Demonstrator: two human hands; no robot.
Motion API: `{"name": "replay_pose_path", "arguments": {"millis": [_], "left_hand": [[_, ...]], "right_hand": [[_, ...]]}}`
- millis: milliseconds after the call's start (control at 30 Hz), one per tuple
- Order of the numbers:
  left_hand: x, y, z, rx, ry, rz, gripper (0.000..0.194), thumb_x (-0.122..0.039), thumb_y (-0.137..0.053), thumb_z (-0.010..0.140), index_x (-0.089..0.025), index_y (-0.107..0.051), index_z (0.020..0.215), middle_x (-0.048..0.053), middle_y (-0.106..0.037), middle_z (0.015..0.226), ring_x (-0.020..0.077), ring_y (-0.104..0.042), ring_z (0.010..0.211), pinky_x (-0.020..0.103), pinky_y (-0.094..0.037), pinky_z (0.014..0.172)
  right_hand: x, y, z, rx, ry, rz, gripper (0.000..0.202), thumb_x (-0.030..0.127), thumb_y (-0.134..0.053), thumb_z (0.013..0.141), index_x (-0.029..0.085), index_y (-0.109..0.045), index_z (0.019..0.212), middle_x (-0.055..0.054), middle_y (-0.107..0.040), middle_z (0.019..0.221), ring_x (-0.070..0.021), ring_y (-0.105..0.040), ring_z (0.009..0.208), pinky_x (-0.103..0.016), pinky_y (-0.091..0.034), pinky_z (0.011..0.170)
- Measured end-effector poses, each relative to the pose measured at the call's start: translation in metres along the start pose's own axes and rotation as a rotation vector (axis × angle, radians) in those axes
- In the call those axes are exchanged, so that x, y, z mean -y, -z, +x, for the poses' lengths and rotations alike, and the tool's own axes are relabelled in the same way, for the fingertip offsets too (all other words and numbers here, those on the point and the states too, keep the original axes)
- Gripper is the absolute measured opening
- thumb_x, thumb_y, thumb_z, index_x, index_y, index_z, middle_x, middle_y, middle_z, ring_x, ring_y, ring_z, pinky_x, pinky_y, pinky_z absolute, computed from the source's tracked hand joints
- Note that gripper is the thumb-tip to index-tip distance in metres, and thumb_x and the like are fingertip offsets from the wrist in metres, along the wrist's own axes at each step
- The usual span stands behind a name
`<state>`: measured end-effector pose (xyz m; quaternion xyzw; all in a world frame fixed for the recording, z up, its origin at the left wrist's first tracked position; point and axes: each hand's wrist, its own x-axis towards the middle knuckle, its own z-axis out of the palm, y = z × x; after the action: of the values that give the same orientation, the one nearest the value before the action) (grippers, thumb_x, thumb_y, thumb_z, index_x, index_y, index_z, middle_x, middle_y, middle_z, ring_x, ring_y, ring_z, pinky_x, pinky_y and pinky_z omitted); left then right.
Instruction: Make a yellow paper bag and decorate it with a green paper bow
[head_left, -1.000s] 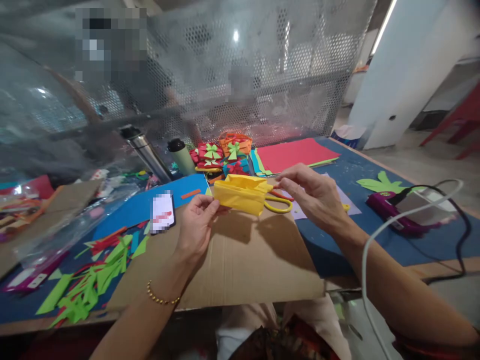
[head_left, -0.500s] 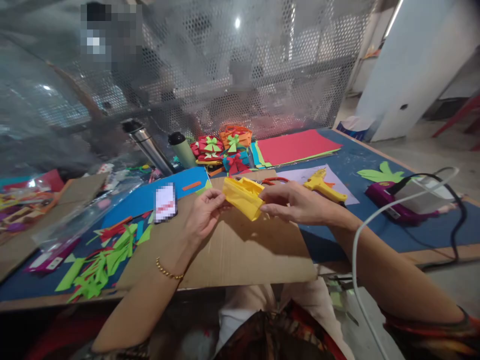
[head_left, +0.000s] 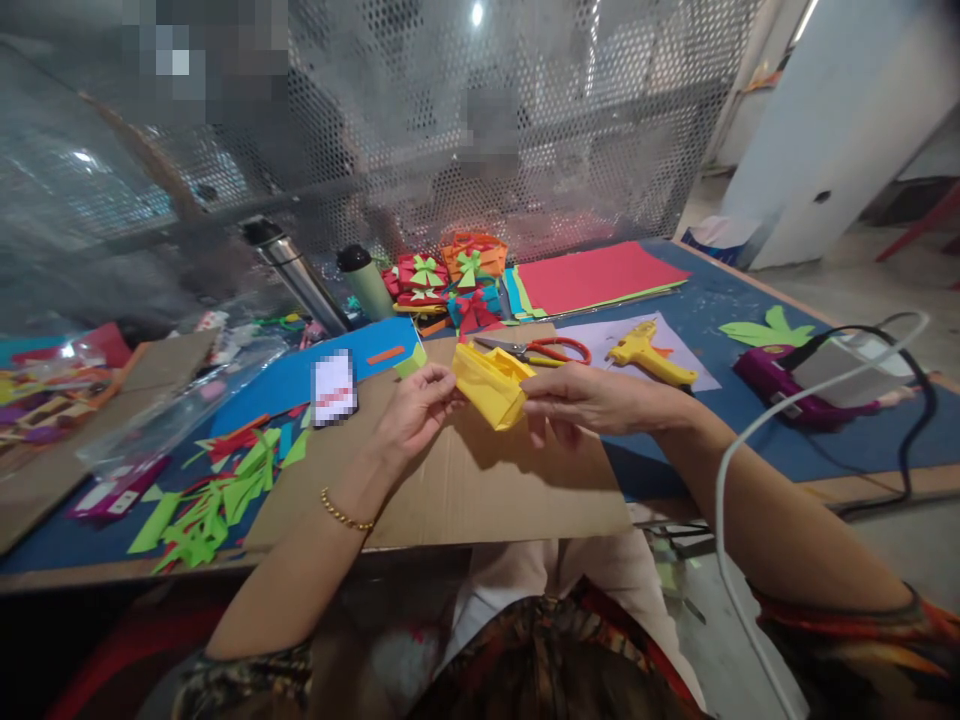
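Observation:
A small yellow paper box (head_left: 489,388), folded like a little bag and open at the top, is held tilted above a cardboard sheet (head_left: 517,500). My left hand (head_left: 420,405) pinches its left end between thumb and fingers. At its right end, my right hand (head_left: 574,400) grips the side and corner. Just behind the box lie scissors with red handles (head_left: 559,350). A yellow glue gun (head_left: 651,352) rests on a pale purple sheet (head_left: 701,375) to the right of my right hand.
Finished paper bags with bows (head_left: 469,275) stand at the back, beside stacked coloured sheets (head_left: 600,275). A steel flask (head_left: 300,275) and green bottle (head_left: 366,285) are left of them. Green paper scraps (head_left: 217,510) lie left; a white cable (head_left: 724,540) hangs by my right arm.
My right fingers have closed in against the box's right end. The box has turned slightly, and the scissors behind it show more. The whole view has shifted a little.

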<state>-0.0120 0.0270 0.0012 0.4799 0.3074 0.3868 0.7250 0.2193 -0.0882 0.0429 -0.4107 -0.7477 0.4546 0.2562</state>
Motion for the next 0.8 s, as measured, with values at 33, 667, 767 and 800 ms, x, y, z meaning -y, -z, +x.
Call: {"name": "replay_pose_path", "arguments": {"millis": [33, 667, 767, 800], "left_hand": [[0.000, 0.000, 0.000, 0.001, 0.006, -0.003, 0.032, -0.018, -0.096, 0.067, -0.011, -0.066, 0.076, 0.003, -0.071, 0.076, 0.0129, -0.069, 0.068, 0.022, -0.058, 0.063], [-0.057, -0.058, -0.021, 0.642, -0.667, 1.418, 0.028, -0.030, -0.057, 0.104, -0.022, -0.070, 0.127, 0.009, -0.076, 0.124, 0.0255, -0.069, 0.116, 0.039, -0.052, 0.100], [-0.058, -0.066, -0.012, 0.593, -0.503, 1.373, 0.021, -0.020, -0.072, 0.091, -0.021, -0.076, 0.111, 0.006, -0.077, 0.101, 0.0251, -0.069, 0.095, 0.037, -0.051, 0.090], [-0.056, -0.067, -0.010, 0.540, -0.453, 1.307, 0.017, -0.017, -0.077, 0.086, -0.021, -0.077, 0.102, 0.005, -0.075, 0.092, 0.0236, -0.068, 0.086, 0.034, -0.050, 0.085]], "right_hand": [[0.000, 0.001, 0.000, -0.005, 0.003, 0.026, 0.044, 0.061, -0.052, 0.102, 0.020, -0.058, 0.086, -0.002, -0.072, 0.081, -0.0072, -0.056, 0.047, -0.021, -0.050, 0.049], [0.010, -0.011, -0.002, -0.169, -0.073, -0.466, 0.020, 0.005, -0.042, 0.095, 0.018, -0.057, 0.092, 0.002, -0.063, 0.070, -0.0094, -0.056, 0.051, -0.021, -0.038, 0.053], [0.002, -0.012, 0.000, -0.222, -0.059, -0.699, 0.022, 0.006, -0.044, 0.096, 0.014, -0.063, 0.103, -0.005, -0.070, 0.076, -0.0143, -0.060, 0.059, -0.025, -0.037, 0.055], [-0.001, -0.013, 0.000, -0.234, -0.044, -0.774, 0.025, 0.007, -0.045, 0.095, 0.012, -0.064, 0.111, -0.009, -0.073, 0.081, -0.0170, -0.063, 0.065, -0.026, -0.038, 0.057]]}}
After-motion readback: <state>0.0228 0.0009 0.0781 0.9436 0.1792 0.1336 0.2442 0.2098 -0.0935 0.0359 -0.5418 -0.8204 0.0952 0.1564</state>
